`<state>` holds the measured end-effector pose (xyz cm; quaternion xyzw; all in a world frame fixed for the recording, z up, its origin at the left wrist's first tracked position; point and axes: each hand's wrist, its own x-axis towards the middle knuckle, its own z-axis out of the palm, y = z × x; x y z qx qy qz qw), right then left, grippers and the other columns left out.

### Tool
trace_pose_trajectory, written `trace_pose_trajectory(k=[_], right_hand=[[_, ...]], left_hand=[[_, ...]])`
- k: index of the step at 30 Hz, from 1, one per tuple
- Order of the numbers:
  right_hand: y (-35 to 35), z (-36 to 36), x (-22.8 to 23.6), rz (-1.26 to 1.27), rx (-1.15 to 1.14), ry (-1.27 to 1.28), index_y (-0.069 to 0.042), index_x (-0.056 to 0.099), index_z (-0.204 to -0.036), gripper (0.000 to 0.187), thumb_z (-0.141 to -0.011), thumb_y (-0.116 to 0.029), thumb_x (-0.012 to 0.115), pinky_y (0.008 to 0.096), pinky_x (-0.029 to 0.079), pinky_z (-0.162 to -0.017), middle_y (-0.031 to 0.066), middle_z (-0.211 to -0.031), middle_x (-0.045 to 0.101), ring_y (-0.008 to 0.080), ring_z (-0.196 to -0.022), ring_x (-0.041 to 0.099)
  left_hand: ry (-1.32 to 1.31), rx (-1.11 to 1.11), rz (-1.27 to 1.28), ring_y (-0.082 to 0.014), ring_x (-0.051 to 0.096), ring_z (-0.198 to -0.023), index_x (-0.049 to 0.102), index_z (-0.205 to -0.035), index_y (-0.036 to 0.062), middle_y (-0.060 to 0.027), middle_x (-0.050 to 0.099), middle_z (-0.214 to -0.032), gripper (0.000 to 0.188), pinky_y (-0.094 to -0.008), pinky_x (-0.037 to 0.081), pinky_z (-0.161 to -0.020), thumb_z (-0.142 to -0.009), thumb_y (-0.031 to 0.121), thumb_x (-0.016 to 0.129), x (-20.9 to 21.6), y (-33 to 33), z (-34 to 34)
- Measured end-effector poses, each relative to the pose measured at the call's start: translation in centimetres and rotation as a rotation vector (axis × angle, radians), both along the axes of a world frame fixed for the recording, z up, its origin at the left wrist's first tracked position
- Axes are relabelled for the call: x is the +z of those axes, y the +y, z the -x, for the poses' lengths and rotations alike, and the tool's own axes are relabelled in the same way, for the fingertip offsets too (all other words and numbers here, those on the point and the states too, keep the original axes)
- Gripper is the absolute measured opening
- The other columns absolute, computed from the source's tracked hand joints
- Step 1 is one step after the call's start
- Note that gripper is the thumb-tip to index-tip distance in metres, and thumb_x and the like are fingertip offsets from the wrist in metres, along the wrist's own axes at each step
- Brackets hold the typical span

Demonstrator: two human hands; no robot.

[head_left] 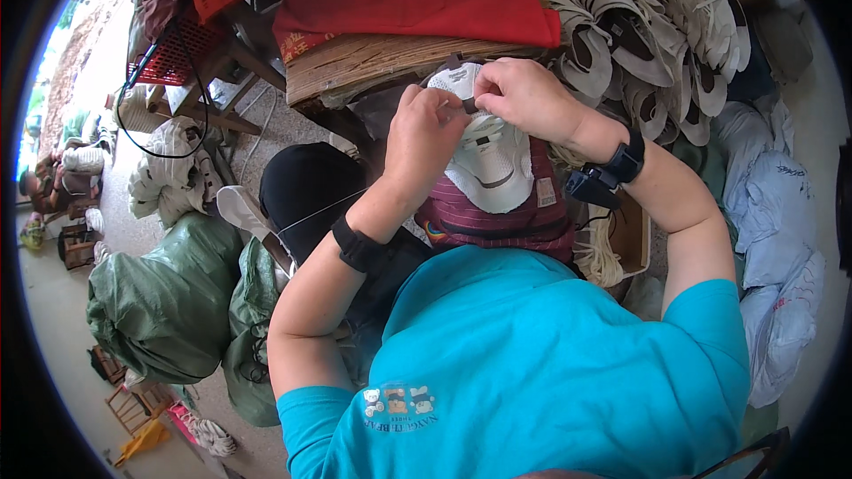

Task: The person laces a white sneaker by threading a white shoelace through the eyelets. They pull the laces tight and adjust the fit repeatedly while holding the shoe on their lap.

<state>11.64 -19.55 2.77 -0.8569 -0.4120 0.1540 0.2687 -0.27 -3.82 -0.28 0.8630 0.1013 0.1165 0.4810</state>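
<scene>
A white mesh shoe upper (pixel 490 176) lies on my lap over a maroon striped cloth (pixel 497 229), its broad rounded end toward me. My left hand (pixel 424 131) is at the left side of its far part, thumb and fingers pinched together; what is between them is too small to tell. My right hand (pixel 525 99) is closed on the far part of the upper, thumb and finger pressed beside a small dark piece. A thin pale thread (pixel 321 211) stretches to the lower left from behind my left wrist.
A wooden table (pixel 382 71) with a red cloth (pixel 417 4) stands ahead. Rows of pale shoe uppers (pixel 621 22) hang at the far right. Pale cords (pixel 600 253) hang beside a box at my right. Green sacks (pixel 169 293) stand at my left, white sacks (pixel 777 231) at the right.
</scene>
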Motion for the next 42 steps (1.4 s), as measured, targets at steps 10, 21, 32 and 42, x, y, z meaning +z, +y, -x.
trace_pose_trajectory(k=[10, 21, 32, 42], right_hand=[[0.5, 1.9, -0.3, -0.198, 0.043, -0.210, -0.004, 0.059, -0.104, 0.020, -0.085, -0.006, 0.063, 0.0408, 0.054, -0.074, 0.0124, -0.091, 0.066, 0.0313, -0.084, 0.067], [3.9, 0.4, 2.2, -0.369, 0.291, -0.249, -0.003, 0.067, -0.091, 0.011, -0.081, -0.002, 0.065, 0.0353, 0.053, -0.072, 0.0103, -0.086, 0.062, 0.0267, -0.078, 0.064], [7.2, 0.1, 8.6, -0.854, 0.269, -0.178, 0.001, 0.070, -0.092, 0.009, -0.083, -0.001, 0.070, 0.0298, 0.054, -0.072, 0.0095, -0.085, 0.068, 0.0189, -0.079, 0.067], [4.4, -0.2, 8.5, -0.819, 0.125, 0.037, 0.001, 0.070, -0.097, 0.011, -0.086, -0.004, 0.072, 0.0270, 0.055, -0.069, 0.0077, -0.085, 0.069, 0.0128, -0.079, 0.068]], left_hand=[[-0.010, -0.052, -0.135, -0.0251, 0.062, -0.077, 0.067, -0.092, 0.0019, -0.0109, 0.057, -0.091, 0.015, -0.0362, 0.051, -0.069, -0.082, 0.012, 0.074, 0.2, 1.1, 0.0], [0.057, 0.021, 1.153, -0.0055, 0.045, -0.074, 0.059, -0.106, 0.0019, 0.0026, 0.050, -0.083, 0.018, -0.0224, 0.041, -0.068, -0.102, 0.018, 0.053, 0.2, 4.3, 1.4], [-0.254, -0.049, -0.006, -0.0137, 0.054, -0.078, 0.070, -0.116, 0.0059, -0.0021, 0.053, -0.085, 0.024, -0.0257, 0.048, -0.073, -0.094, 0.004, 0.063, 0.5, 1.4, 2.2], [-0.246, -0.028, -0.481, -0.0250, 0.056, -0.086, 0.065, -0.083, 0.0096, -0.0029, 0.059, -0.081, 0.009, -0.0397, 0.044, -0.078, -0.079, 0.011, 0.072, 1.4, 0.4, 0.0]])
